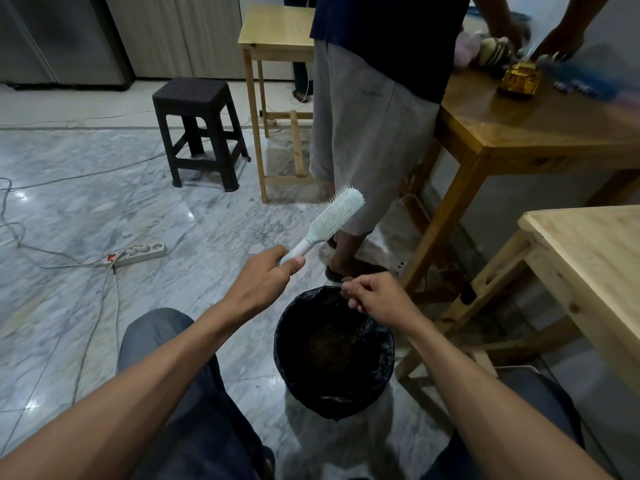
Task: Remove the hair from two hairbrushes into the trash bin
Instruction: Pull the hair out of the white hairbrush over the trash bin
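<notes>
Grey-veined marble floor (86, 209), glossy, crossed by loose cables. White power strip (138, 254) lying on it to the left, red switch lit. Dark plastic stool (197, 129) farther back, beside a tall pale wooden stand (277, 32). At right, a brown wooden desk (519, 123) carrying a gold toy car (519, 79) and blurred soft toys; nearer, a lighter wooden desk (595, 258). Between stand and brown desk, a second person (374, 109) in grey shorts and dark top, both hands at the desk.

Black-lined trash bin (334, 351) on the floor between the seated knees, brownish matter at the bottom, too dim to identify.

Left hand (263, 282) wrapped closed around the handle of a pale mint hairbrush (332, 220), head angled up and away, above the floor just beyond the bin. Right hand (377, 296) over the bin's far rim, fingertips pinched together; whether any hair between them, cannot tell.
</notes>
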Motion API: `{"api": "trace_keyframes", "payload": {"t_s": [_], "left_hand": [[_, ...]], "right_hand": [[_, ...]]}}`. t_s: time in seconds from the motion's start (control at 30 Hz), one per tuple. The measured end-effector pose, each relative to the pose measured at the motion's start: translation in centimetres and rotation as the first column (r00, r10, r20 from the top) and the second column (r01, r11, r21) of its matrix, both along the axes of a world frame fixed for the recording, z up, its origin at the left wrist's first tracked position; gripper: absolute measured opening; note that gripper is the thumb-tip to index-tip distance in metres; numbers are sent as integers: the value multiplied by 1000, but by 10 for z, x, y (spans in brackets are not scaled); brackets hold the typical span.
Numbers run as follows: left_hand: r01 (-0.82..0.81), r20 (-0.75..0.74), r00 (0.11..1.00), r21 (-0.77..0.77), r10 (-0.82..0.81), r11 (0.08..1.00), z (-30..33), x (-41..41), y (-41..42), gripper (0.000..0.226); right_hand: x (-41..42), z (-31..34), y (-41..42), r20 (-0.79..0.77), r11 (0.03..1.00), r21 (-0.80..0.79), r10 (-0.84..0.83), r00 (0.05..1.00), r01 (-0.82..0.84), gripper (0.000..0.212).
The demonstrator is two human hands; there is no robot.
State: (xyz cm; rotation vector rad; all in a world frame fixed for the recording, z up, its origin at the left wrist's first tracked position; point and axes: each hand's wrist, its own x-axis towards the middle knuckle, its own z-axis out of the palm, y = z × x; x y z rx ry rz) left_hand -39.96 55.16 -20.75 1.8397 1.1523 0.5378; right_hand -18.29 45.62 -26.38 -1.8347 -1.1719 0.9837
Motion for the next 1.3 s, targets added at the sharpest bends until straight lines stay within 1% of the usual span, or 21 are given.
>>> {"api": "trace_keyframes", "payload": {"t_s": [0.07, 0.1, 0.17, 0.23, 0.3, 0.37, 0.43, 0.47, 0.5, 0.53, 0.6, 0.63, 0.67, 0.7, 0.77, 0.8, 0.87, 0.97, 1.13, 1.2, 1.3], "left_hand": [[-11, -33, 999, 71, 13, 997, 2, 3, -1, 33], [-11, -52, 999, 107, 16, 994, 2, 3, -1, 32], [10, -106, 994, 174, 9, 985, 1, 4, -3, 30], [42, -167, 986, 238, -1, 970, -1, 5, -4, 28], [64, -217, 976, 287, 0, 956, -3, 5, -6, 28], [79, -252, 968, 309, 1, 948, -6, 5, -7, 28], [86, -274, 962, 306, 1, 948, -9, 5, -7, 29], [87, -280, 960, 299, 0, 950, -11, 5, -7, 30], [86, -285, 959, 291, 0, 953, -12, 5, -7, 30], [88, -292, 956, 285, -1, 954, -13, 6, -7, 31], [94, -309, 951, 277, -4, 956, -14, 6, -7, 30], [98, -312, 950, 274, -8, 957, -14, 6, -7, 30], [100, -310, 951, 269, -13, 958, -14, 6, -7, 30], [101, -307, 952, 263, -16, 960, -14, 6, -7, 30], [106, -307, 952, 249, -25, 963, -14, 6, -8, 31], [112, -305, 952, 239, -35, 965, -14, 7, -9, 31], [130, -289, 955, 221, -62, 967, -14, 7, -12, 31], [153, -270, 959, 220, -90, 963, -12, 7, -18, 30], [200, -248, 961, 304, -126, 931, 0, 11, -25, 23], [243, -239, 956, 303, -173, 922, 5, 16, -28, 22], [318, -213, 942, 314, -259, 895, 16, 28, -35, 28]], "right_hand": [[-3, -4, -3, 189, 996, -75, 51, 981, -37, 34], [-5, -3, -4, 226, 987, -140, 107, 968, -76, 34], [-7, -3, -5, 217, 936, -304, 250, 944, -178, 30], [-6, 6, -4, 218, 873, -423, 359, 908, -243, 54], [-1, 16, 1, 221, 856, -461, 368, 903, -236, 70], [4, 24, 5, 213, 895, -419, 259, 942, -151, 74], [8, 27, 7, 55, 950, -314, 15, 998, 3, 79], [11, 26, 8, -47, 961, -265, -96, 994, 80, 83], [12, 27, 8, -117, 965, -227, -159, 980, 130, 87], [13, 29, 9, -125, 969, -202, -173, 977, 145, 88], [12, 34, 9, -52, 981, -169, -103, 993, 93, 85], [12, 38, 10, -39, 986, -151, -80, 996, 73, 80], [10, 42, 12, -98, 988, -131, -93, 991, 80, 70], [6, 49, 12, -194, 989, -111, -114, 974, 94, 58], [-1, 61, 15, -385, 984, -72, -180, 905, 164, 35], [-3, 65, 17, -437, 975, -45, -217, 873, 220, 28], [-5, 71, 19, -514, 948, 3, -272, 814, 318, 23], [-7, 81, 21, -532, 931, 43, -286, 797, 362, 22], [-3, 95, 12, -445, 918, 99, -304, 842, 383, 31], [1, 102, 7, -420, 910, 103, -327, 847, 402, 33], [11, 117, -5, -406, 892, 147, -339, 849, 427, 25]]}}
